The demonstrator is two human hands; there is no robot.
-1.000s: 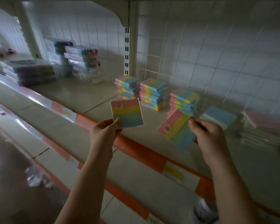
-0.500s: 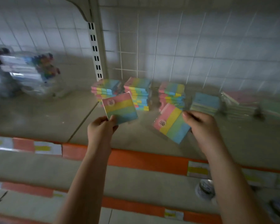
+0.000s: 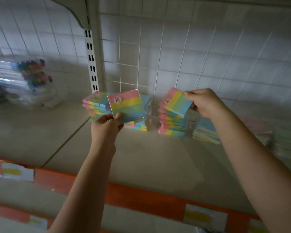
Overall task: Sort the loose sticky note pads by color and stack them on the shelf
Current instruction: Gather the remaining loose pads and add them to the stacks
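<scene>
Nearest the camera runs the orange front edge (image 3: 141, 197) of the shelf (image 3: 149, 158); everything else lies beyond it. Past that edge the left hand (image 3: 106, 126) pinches the lower corner of a striped pad (image 3: 126, 106), pink, yellow, green and blue, held upright in front of the middle stack (image 3: 141, 125). The right hand (image 3: 207, 103) grips a second striped pad (image 3: 179, 103) by its far edge, tilted, at or just above the top of the right striped stack (image 3: 172, 123); I cannot tell if they touch. Further back stands the left striped stack (image 3: 96, 106), and off to the right, blurred, plain pastel stacks (image 3: 207, 132). This looks like the placing step: each pad probably needs levelling onto a matching striped stack, edges squared, before the fingers release.
</scene>
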